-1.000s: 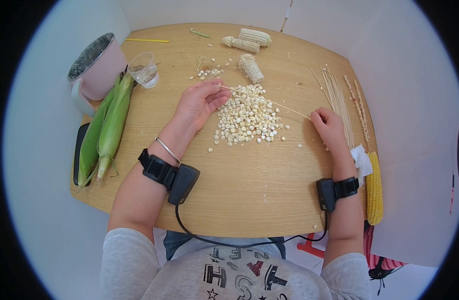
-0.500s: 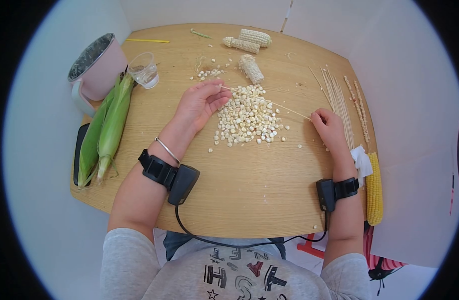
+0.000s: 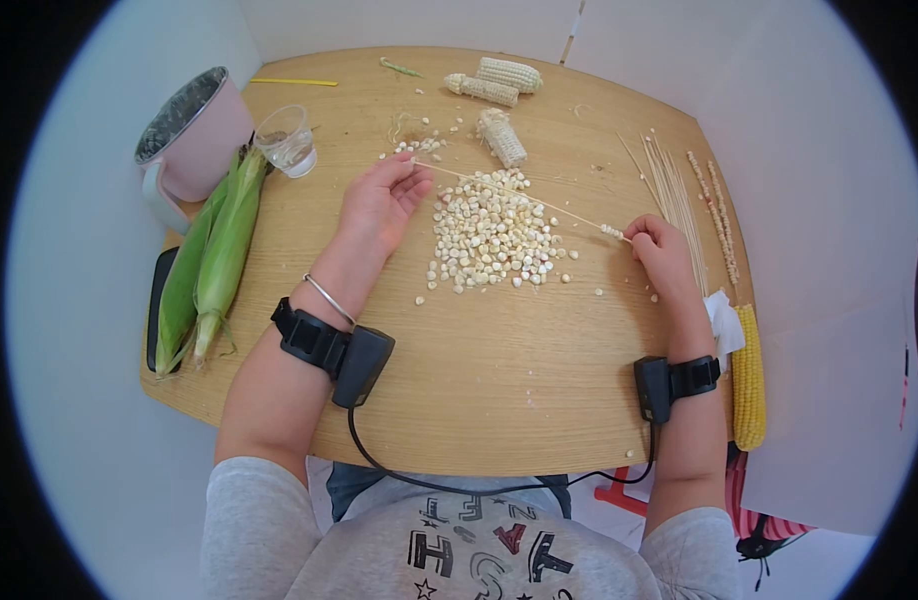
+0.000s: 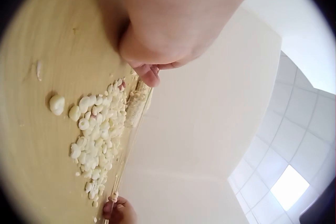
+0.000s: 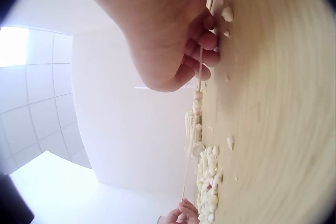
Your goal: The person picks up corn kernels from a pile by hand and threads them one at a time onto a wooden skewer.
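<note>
A thin pale stick point(image 3: 539, 200) slants over the heap of white corn kernels point(image 3: 494, 235). Its left end is pinched between thumb and fingers of my left hand point(image 3: 379, 205). The curled fingers of my right hand point(image 3: 664, 260) pinch the other end. A few kernels point(image 3: 611, 231) sit on the stick close beside the right fingers; the right wrist view shows these threaded kernels point(image 5: 197, 103) just past the fingertips. In the left wrist view the loose kernels point(image 4: 94, 140) lie on the table below the stick.
Corn cobs point(image 3: 504, 138) lie behind the heap. At left are green husked ears point(image 3: 224, 250), a cup of water point(image 3: 289, 150) and a pink pot point(image 3: 204, 140). Loose sticks point(image 3: 674, 195), kernel-threaded sticks point(image 3: 724, 225), a tissue point(image 3: 721, 322) and yellow corn point(image 3: 748, 380) lie at right.
My left hand has moved a little to the left and up, with more of the stick between the hands. Threaded kernels now show beside my right hand, which has barely moved.
</note>
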`<move>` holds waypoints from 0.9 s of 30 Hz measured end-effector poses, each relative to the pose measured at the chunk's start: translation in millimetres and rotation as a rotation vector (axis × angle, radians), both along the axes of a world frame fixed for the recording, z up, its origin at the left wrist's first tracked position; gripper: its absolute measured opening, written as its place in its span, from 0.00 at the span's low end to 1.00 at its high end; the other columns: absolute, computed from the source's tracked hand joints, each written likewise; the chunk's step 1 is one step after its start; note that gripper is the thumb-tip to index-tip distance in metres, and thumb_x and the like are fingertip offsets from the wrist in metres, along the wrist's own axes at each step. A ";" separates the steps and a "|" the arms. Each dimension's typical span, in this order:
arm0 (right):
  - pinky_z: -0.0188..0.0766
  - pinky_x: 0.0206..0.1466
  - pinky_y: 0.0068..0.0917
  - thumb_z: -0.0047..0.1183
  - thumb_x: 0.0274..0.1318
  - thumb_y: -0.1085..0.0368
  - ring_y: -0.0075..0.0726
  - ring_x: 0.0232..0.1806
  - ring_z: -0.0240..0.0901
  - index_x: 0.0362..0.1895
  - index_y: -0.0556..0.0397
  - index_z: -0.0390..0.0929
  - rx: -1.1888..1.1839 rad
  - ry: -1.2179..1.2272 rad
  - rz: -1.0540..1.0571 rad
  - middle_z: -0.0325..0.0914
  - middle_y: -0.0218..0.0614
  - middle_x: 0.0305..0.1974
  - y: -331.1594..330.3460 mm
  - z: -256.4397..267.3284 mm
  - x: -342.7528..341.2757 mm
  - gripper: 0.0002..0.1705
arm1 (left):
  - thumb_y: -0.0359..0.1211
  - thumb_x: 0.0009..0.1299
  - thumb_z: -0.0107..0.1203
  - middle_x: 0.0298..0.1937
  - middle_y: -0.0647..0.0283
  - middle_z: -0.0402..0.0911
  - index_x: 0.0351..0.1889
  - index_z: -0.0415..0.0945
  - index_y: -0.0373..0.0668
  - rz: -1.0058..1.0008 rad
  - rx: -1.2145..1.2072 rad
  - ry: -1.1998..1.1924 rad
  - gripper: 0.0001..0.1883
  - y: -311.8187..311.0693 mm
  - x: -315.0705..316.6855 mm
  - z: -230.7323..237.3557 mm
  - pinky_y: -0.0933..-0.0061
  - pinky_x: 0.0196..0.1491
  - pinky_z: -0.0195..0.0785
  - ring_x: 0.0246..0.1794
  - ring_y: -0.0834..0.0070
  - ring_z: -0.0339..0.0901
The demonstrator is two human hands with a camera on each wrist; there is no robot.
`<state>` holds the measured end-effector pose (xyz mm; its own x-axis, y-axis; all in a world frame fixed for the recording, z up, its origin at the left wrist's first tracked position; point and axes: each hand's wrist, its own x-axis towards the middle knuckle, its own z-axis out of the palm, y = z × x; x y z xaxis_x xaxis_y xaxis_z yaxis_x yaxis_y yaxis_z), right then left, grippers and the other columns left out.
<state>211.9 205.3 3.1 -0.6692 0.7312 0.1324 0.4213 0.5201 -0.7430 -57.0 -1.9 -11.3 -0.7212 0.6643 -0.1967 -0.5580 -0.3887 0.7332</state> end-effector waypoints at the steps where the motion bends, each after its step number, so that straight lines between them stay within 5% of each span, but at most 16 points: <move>1: 0.60 0.24 0.23 0.44 0.44 0.66 0.27 0.20 0.65 0.28 0.60 0.74 0.052 -0.022 0.003 0.69 0.35 0.17 0.4 -1.1 0.1 0.11 | 0.24 0.61 0.47 0.32 0.57 0.75 0.43 0.67 0.33 0.013 0.000 -0.011 0.11 -0.2 0.0 0.6 0.75 0.36 0.73 0.33 0.71 0.75; 27: 0.62 0.28 0.22 0.45 0.51 0.71 0.26 0.24 0.64 0.33 0.58 0.72 0.161 0.042 0.138 0.71 0.36 0.23 -9.6 -0.3 -4.3 0.06 | 0.28 0.62 0.51 0.28 0.61 0.75 0.35 0.70 0.38 -0.128 0.019 0.024 0.06 -0.5 3.3 0.8 0.81 0.31 0.70 0.29 0.78 0.73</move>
